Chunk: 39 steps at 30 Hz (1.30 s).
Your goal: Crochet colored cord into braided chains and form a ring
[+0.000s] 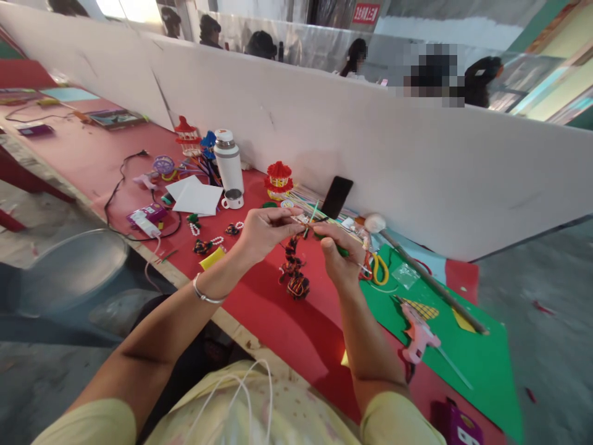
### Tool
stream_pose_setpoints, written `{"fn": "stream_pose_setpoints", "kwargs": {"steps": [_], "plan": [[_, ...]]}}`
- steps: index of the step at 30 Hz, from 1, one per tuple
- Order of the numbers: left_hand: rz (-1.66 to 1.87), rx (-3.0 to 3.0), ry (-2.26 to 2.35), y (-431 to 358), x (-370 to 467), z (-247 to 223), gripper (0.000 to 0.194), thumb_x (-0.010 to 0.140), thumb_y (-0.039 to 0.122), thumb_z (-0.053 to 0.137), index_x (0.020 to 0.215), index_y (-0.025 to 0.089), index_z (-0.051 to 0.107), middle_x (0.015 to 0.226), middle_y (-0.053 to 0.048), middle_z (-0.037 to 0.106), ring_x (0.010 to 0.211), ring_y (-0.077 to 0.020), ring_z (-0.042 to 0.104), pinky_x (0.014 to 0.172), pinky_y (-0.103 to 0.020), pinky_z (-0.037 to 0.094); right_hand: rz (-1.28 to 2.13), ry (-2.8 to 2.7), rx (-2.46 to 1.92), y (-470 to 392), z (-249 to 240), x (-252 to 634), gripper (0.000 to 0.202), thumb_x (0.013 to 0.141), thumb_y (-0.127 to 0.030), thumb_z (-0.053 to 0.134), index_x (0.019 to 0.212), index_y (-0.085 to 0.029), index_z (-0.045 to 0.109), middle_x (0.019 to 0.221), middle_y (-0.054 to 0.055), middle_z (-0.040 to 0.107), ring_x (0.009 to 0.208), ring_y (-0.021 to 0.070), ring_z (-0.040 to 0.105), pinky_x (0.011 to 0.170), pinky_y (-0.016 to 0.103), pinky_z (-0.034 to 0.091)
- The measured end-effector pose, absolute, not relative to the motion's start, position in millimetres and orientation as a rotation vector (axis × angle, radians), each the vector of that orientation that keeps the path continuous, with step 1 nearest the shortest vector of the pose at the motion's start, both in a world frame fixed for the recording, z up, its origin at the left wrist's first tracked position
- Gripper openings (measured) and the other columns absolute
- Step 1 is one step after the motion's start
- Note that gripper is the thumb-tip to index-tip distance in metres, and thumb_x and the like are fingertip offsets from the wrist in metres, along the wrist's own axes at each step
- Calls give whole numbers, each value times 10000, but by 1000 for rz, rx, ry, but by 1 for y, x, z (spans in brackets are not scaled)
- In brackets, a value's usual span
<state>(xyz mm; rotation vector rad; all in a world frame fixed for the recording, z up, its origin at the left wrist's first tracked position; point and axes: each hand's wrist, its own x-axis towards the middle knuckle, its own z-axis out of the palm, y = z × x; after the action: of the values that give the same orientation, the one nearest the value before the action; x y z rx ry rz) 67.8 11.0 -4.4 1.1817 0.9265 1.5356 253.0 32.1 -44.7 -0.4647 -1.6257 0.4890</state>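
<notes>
My left hand (266, 232) is closed, its thumb and fingers pinching the upper end of a dark twisted string of fuzzy stems (296, 287) with orange strands. The string hangs down between my hands over the red table (259, 290). Close beside it, my right hand (341, 254) is closed around a slim tool with a green handle (341, 251), mostly hidden by the fingers. Its tip meets the work at my left fingertips; the exact contact is too small to make out. A thin pale green stem (315, 210) sticks up there.
Left of my hands are small beaded charms (202, 246), a yellow packet (212, 258), white paper (197, 199), a cup (233, 199) and a flask (228, 164). Behind stand a red lantern (278, 181) and phone (338, 196). Yellow scissors (380, 269) and a pink glue gun (419, 334) lie right.
</notes>
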Motion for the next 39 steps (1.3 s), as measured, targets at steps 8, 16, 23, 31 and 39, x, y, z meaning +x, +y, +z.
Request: {"fn": "stream_pose_setpoints", "kwargs": {"steps": [8, 16, 23, 31, 39], "plan": [[1685, 917, 860, 1, 97, -8, 423, 602, 243, 963, 1003, 169, 849, 695, 11, 705, 595, -74, 575, 544, -205, 463, -30, -1644, -403, 28, -56, 243, 383, 916, -306, 773, 1292, -360, 722, 1138, 56, 829, 1005, 235, 783, 859, 416, 633], [1277, 893, 760, -2, 70, 8, 381, 603, 216, 975, 963, 169, 857, 627, 14, 636, 481, -23, 395, 417, -197, 183, 701, -1482, -354, 41, -44, 260, 240, 897, -545, 742, 1014, -356, 835, 918, 9, 852, 838, 224, 795, 754, 395, 642], [1187, 991, 829, -1, 57, 9, 376, 621, 199, 954, 985, 190, 859, 745, -23, 736, 567, -62, 549, 492, -197, 363, 676, -1607, -379, 41, -33, 278, 178, 863, -475, 808, 973, -341, 848, 908, 18, 859, 847, 240, 791, 832, 439, 632], [1105, 1051, 863, 0, 50, 10, 348, 611, 210, 944, 948, 178, 864, 715, -45, 750, 574, -90, 600, 512, -206, 417, 699, -1669, -368, 38, -26, 284, 116, 877, -434, 800, 938, -349, 850, 855, 8, 850, 801, 239, 790, 760, 429, 632], [1038, 1027, 835, 0, 50, 10, 336, 598, 198, 930, 927, 160, 869, 696, -56, 745, 582, -93, 615, 507, -190, 423, 923, -1555, -375, 45, -41, 283, 191, 864, -489, 801, 876, -304, 847, 794, 20, 830, 744, 218, 771, 693, 373, 624]]}}
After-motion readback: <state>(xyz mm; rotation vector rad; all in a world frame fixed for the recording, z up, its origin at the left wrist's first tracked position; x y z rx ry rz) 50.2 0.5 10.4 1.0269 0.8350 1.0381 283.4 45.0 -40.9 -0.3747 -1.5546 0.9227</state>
